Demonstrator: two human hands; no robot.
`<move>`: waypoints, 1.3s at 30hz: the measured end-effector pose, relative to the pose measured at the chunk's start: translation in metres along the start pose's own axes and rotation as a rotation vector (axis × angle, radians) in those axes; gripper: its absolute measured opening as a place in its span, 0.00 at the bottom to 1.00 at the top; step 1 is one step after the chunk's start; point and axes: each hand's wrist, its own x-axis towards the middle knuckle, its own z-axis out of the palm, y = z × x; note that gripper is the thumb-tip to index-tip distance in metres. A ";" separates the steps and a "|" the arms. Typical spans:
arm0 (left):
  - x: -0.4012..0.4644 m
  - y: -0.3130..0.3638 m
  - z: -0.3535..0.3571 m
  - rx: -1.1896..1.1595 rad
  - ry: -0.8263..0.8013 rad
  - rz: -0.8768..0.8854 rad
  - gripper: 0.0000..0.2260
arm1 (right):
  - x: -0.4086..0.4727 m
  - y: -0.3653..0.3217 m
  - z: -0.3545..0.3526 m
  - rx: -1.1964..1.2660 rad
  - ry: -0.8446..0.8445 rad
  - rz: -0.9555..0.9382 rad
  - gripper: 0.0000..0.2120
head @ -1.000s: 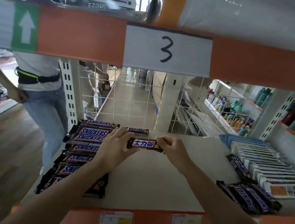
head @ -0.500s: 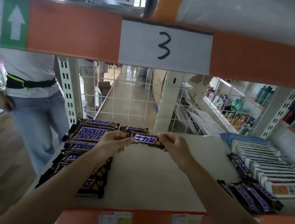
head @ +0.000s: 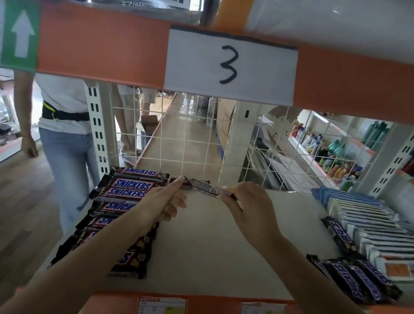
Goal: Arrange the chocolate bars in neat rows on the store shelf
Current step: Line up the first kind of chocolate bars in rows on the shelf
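Both hands held one chocolate bar by its ends at the rear of the shelf, close to the wire-mesh back panel. The left hand pinched the bar's left end with thumb and extended forefinger, the other fingers curled beneath; the right hand pinched the right end between its fingertips. The bar lay crosswise and slightly tilted. Whether it rested on the shelf or hung just above could not be told.

Completed work: to the left of the left hand, and partly under that forearm, a column of Snickers bars ran from the back of the shelf to the front edge, labels mostly facing up. The rows nearest the front sat somewhat skewed and overlapping.

Outstanding work: the held bar sat just right of the rearmost bar in that column, which suggests a second column was only being started. The shelf between and below the two hands carried no bars. Well to the right of the right hand, a loose group of dark bars lay at an angle near the front edge, and one more lay beside the stacked flat packs; these appeared unsorted.

Assessment: roughly one column laid, the second barely begun, the right-hand bars yet to be moved. A person in jeans stood beyond the shelf's left end.
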 end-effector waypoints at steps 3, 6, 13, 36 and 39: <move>0.000 -0.001 -0.001 -0.053 -0.086 -0.060 0.25 | -0.004 0.002 -0.002 -0.258 0.056 -0.455 0.10; -0.001 -0.004 -0.001 -0.065 -0.160 -0.062 0.21 | -0.010 -0.002 -0.005 -0.360 0.119 -0.687 0.08; -0.005 -0.007 -0.004 -0.095 -0.164 0.019 0.11 | -0.015 0.002 -0.002 -0.363 0.077 -0.641 0.10; -0.013 -0.008 -0.008 -0.201 -0.033 0.085 0.10 | 0.011 -0.022 0.000 0.738 -0.191 0.926 0.07; -0.014 -0.010 -0.012 -0.174 -0.019 0.083 0.08 | 0.013 -0.017 0.000 0.739 -0.212 0.880 0.08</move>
